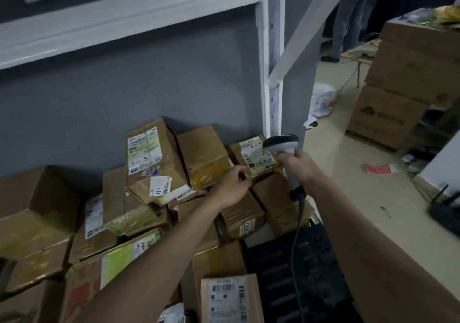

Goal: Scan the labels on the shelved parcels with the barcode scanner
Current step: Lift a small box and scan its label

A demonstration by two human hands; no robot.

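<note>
The right hand [297, 164] grips the scanner [281, 144], its head just over the labelled parcel [256, 158] at the shelf's right post. The left hand [232, 186], fingers curled, holds that parcel's near-left edge.

Above the heaped parcels [154, 163] open space reaches the upper shelf beam [124, 21]; the white upright [271, 56] bounds their right side.

We are seeing brown cardboard parcels [154, 158] lying heaped and tilted on the shelf, white labels showing; the grey scanner [281, 144] is pointing at the rightmost label [257, 157].
</note>
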